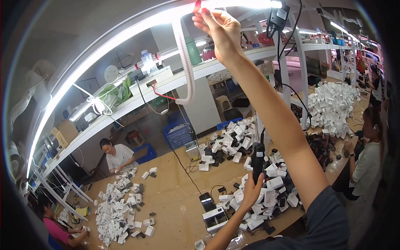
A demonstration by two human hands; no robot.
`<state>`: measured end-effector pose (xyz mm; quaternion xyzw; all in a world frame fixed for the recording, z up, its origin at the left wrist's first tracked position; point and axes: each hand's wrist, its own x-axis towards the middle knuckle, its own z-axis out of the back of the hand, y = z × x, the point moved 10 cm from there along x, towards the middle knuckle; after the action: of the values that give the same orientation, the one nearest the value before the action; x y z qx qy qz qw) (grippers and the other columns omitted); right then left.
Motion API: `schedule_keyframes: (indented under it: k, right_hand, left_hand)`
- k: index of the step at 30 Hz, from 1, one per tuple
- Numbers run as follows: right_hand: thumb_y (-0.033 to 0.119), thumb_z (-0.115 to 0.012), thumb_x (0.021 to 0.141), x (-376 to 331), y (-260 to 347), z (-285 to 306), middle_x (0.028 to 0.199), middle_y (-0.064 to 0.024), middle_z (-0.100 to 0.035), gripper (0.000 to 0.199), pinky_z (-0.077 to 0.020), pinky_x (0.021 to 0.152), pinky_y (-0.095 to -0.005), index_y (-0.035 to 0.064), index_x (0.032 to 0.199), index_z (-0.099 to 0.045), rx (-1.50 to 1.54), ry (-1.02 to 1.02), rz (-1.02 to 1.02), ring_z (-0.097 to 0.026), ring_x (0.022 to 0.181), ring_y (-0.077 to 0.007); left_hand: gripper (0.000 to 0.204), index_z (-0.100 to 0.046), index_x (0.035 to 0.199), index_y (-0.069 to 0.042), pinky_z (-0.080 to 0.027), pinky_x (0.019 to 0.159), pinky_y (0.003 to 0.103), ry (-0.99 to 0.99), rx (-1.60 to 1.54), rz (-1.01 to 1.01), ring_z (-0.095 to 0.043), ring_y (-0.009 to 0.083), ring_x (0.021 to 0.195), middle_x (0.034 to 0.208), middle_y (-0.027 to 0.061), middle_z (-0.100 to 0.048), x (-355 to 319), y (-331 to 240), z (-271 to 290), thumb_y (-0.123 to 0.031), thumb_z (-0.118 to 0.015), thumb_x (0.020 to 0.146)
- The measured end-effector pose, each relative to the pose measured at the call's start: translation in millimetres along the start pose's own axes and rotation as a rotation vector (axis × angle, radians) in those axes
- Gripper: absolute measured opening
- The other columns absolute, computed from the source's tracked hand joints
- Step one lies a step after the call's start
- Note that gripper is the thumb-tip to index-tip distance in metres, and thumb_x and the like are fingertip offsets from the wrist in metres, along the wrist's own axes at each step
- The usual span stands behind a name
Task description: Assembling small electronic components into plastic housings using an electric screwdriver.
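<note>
My right hand point(221, 31) is raised high toward the long light strip, its fingertips pinched on a small red piece point(196, 6) at the top of a white ribbed hose point(186, 62). The hose hangs down and curves at its lower end. Lower down, my left hand point(251, 192) grips the bottom of a black corded power screwdriver point(258, 160), held upright over a heap of small white and black parts point(273, 189) on the wooden bench point(175, 196).
More heaps of white parts point(118, 208) point(331, 106) lie on the bench, with a black phone point(207, 201) and a white boxy device point(214, 218) near me. Three seated people point(116, 156) point(56, 227) point(368, 158) work around it. A long shelf point(166, 85) and blue crates point(179, 135) stand behind.
</note>
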<state>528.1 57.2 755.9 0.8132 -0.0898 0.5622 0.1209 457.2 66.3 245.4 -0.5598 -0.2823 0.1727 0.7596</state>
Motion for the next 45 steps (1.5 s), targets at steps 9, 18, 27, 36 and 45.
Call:
schedule_keyframes:
  k: [9, 18, 27, 36, 45]
  right_hand:
    - [0.011, -0.063, 0.094, -36, 17, 26, 0.087, -0.0142, -0.071, 0.01, -0.0622, 0.072, -0.0293, 0.0028, 0.091, -0.059, -0.192, -0.097, 0.013, -0.072, 0.075, -0.0171]
    - [0.03, -0.063, 0.096, -38, 69, -12, 0.093, -0.0177, -0.073, 0.032, -0.0534, 0.074, -0.0363, -0.0014, 0.096, -0.07, -0.285, 0.094, -0.222, -0.07, 0.073, -0.0272]
    - [0.058, -0.052, 0.097, -64, 16, 78, 0.126, -0.0278, -0.061, 0.077, -0.0452, 0.102, -0.0426, -0.0014, 0.144, -0.039, -1.356, 0.407, -0.532, -0.058, 0.123, -0.0355]
    - [0.008, -0.055, 0.098, -251, 124, 94, 0.097, -0.0096, -0.064, 0.018, -0.0477, 0.079, -0.0299, -0.0013, 0.114, -0.057, -1.075, 0.115, -0.056, -0.061, 0.085, -0.0164]
    - [0.033, -0.077, 0.085, -603, 105, 183, 0.097, -0.017, -0.069, 0.048, -0.053, 0.077, -0.0343, -0.0059, 0.11, -0.065, -0.914, 0.596, -1.364, -0.068, 0.09, -0.0255]
  left_hand:
    - [0.039, -0.046, 0.115, 0.001, -0.048, 0.066, 0.038, -0.028, 0.079, -0.104, -0.06, 0.0257, 0.074, 0.084, 0.0166, -0.062, -28, 12, -4, -0.031, -0.061, 0.099]
    - [0.043, -0.045, 0.116, 0.003, -0.049, 0.069, 0.039, -0.109, 0.076, -0.18, -0.061, 0.0297, 0.076, 0.091, 0.0195, -0.064, -44, 22, 6, -0.031, -0.063, 0.098]
    - [0.034, -0.046, 0.114, -0.003, -0.051, 0.07, 0.031, -0.044, -0.139, 0.202, -0.064, 0.0161, 0.082, 0.094, 0.009, -0.065, -107, 129, -10, -0.031, -0.058, 0.102]
    - [0.034, -0.046, 0.114, -0.002, -0.049, 0.071, 0.031, -0.038, -0.114, 0.316, -0.062, 0.0168, 0.084, 0.092, 0.0095, -0.064, -152, 147, -19, -0.03, -0.06, 0.1]
    - [0.032, -0.046, 0.11, 0.0, -0.045, 0.07, 0.036, 0.012, -0.007, 0.379, -0.054, 0.0204, 0.08, 0.086, 0.0122, -0.057, -209, 215, -29, -0.025, -0.062, 0.098]
